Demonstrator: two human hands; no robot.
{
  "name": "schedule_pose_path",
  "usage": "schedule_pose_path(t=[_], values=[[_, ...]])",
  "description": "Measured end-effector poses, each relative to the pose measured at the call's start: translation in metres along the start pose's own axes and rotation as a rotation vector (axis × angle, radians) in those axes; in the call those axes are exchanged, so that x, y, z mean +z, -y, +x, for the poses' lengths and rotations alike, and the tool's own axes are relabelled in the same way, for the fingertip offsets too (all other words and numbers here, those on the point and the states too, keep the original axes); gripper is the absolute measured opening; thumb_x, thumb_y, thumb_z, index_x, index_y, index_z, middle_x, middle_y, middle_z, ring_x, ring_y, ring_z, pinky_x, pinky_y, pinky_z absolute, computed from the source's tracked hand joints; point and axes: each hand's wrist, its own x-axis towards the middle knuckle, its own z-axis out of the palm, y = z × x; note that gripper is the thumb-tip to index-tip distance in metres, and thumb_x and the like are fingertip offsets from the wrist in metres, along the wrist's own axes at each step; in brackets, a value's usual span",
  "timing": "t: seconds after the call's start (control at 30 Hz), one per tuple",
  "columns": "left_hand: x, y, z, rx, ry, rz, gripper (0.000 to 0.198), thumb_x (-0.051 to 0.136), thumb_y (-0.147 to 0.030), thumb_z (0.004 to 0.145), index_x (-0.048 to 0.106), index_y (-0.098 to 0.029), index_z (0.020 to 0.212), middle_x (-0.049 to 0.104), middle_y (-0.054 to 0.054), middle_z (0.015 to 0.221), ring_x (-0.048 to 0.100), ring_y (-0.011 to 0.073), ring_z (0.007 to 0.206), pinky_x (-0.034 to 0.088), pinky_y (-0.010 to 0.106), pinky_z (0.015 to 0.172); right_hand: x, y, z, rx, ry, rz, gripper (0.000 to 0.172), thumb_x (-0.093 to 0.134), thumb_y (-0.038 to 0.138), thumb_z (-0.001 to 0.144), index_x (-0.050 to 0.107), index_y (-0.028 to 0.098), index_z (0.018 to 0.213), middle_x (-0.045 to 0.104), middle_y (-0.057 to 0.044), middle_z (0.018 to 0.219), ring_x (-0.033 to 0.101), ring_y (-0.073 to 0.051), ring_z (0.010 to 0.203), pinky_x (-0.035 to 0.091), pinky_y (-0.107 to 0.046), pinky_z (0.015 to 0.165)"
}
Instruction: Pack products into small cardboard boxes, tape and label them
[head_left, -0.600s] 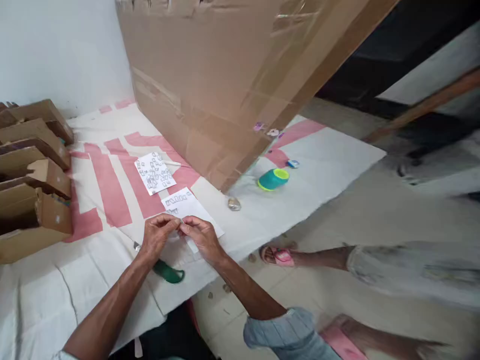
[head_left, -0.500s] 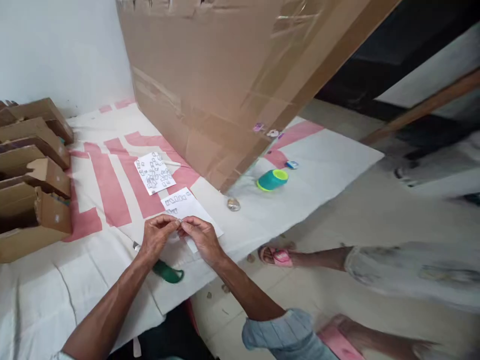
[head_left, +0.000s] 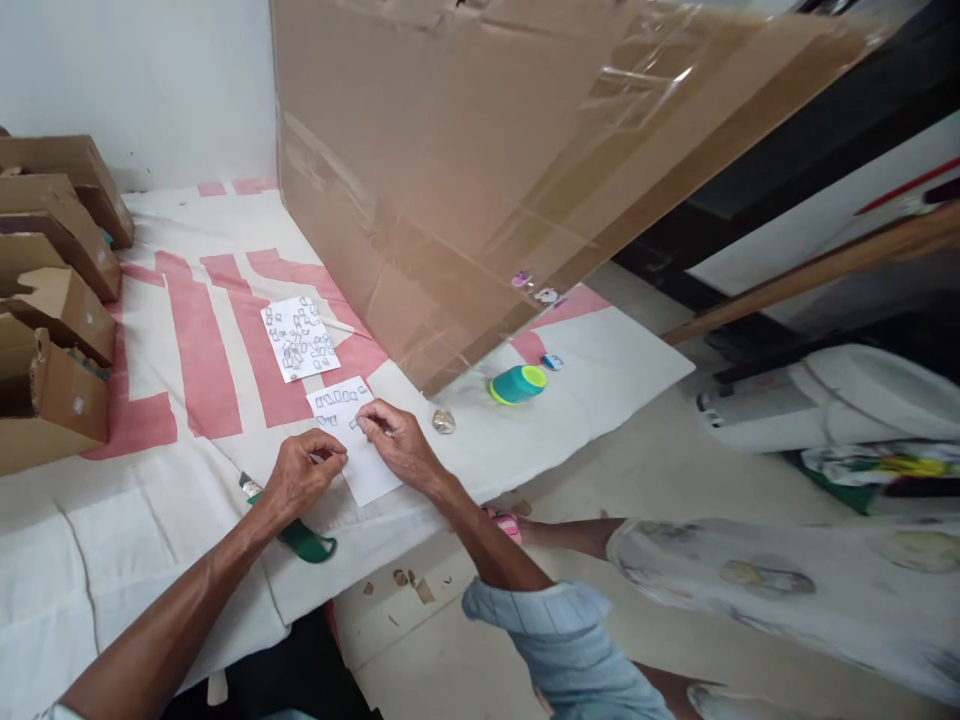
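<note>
My right hand (head_left: 401, 440) is closed in a pinch over a white sheet (head_left: 367, 470). At its fingertips is a small squarish dark-outlined piece (head_left: 354, 423), touching the paper as far as I can see. Several similar pieces lie in rows along the sheet's upper part. Left of it, my left hand (head_left: 304, 470) has thumb and finger pinched together; what is between them, if anything, is too small to make out. A green-handled cutter knife (head_left: 307, 541) lies partly under my left wrist. Behind, a second white card (head_left: 300, 345) bears many scattered little outlined pieces.
A big taped cardboard box (head_left: 450, 200) stands behind the sheets. Open cardboard bins (head_left: 71, 390) line the left. A teal and yellow cup-like object (head_left: 517, 385) and a small clear packet (head_left: 443, 421) lie to the right. Another person's leg (head_left: 570, 535) is beside the table.
My hands have come apart from their shared pinch. The right one moved up onto the sheet with a small piece; the left stays lower left. The view has shifted somewhat.
</note>
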Motion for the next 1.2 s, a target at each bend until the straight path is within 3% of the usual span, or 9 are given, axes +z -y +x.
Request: schedule_pose_path(t=[0.17, 0.27, 0.4, 0.6, 0.97, 1.2], values=[[-0.021, 0.006, -0.002, 0.216, 0.107, 0.545, 0.023, 0.06, -0.011, 0.083, 0.077, -0.021, 0.093, 0.078, 0.008, 0.112, 0.071, 0.0258, 0.103, 0.054, 0.04, 0.097, -0.026, 0.006, 0.039, -0.149, 0.357, -0.62, 0.015, 0.053, 0.019, 0.101, 0.063, 0.02, 0.089, 0.07, -0.005, 0.091, 0.06, -0.017, 0.082, 0.038, -0.028, 0.077], [-0.027, 0.0, -0.001, 0.231, 0.221, 0.763, 0.025, 0.059, -0.012, 0.089, 0.077, -0.023, 0.102, 0.073, 0.008, 0.117, 0.068, 0.0271, 0.105, 0.054, 0.041, 0.095, -0.024, 0.014, 0.053, -0.139, 0.522, -0.861, 0.017, 0.052, 0.016, 0.103, 0.066, 0.02, 0.094, 0.074, -0.006, 0.097, 0.061, -0.018, 0.085, 0.032, -0.028, 0.073], [-0.025, -0.01, 0.005, 0.183, 0.277, 1.007, 0.038, 0.057, -0.009, 0.091, 0.073, -0.023, 0.122, 0.066, 0.012, 0.114, 0.061, 0.031, 0.106, 0.051, 0.044, 0.09, -0.014, 0.023, 0.063, -0.113, 0.656, -0.997, 0.017, 0.053, 0.016, 0.104, 0.069, 0.02, 0.101, 0.077, -0.008, 0.107, 0.065, -0.02, 0.093, 0.028, -0.029, 0.069], [-0.021, -0.013, 0.016, 0.15, 0.345, 1.121, 0.05, 0.055, -0.01, 0.093, 0.065, -0.027, 0.139, 0.06, 0.013, 0.123, 0.056, 0.033, 0.11, 0.047, 0.046, 0.088, -0.006, 0.032, 0.074, -0.052, 0.736, -1.077, 0.02, 0.053, 0.017, 0.105, 0.073, 0.02, 0.11, 0.079, -0.009, 0.114, 0.069, -0.022, 0.099, 0.028, -0.03, 0.068], [-0.011, -0.011, 0.028, 0.166, 0.359, 1.132, 0.055, 0.057, -0.017, 0.094, 0.058, -0.032, 0.148, 0.058, 0.014, 0.125, 0.052, 0.0335, 0.114, 0.044, 0.049, 0.091, -0.006, 0.033, 0.081, -0.011, 0.748, -1.053, 0.02, 0.059, 0.016, 0.102, 0.076, 0.021, 0.109, 0.081, -0.009, 0.109, 0.071, -0.023, 0.1, 0.031, -0.03, 0.071], [-0.004, -0.016, 0.033, 0.103, 0.353, 1.089, 0.046, 0.061, -0.019, 0.09, 0.068, -0.027, 0.135, 0.058, 0.016, 0.126, 0.05, 0.0376, 0.118, 0.042, 0.053, 0.093, -0.006, 0.031, 0.089, 0.022, 0.713, -1.01, 0.015, 0.066, 0.016, 0.095, 0.076, 0.02, 0.106, 0.081, -0.009, 0.106, 0.07, -0.024, 0.1, 0.03, -0.03, 0.07]])
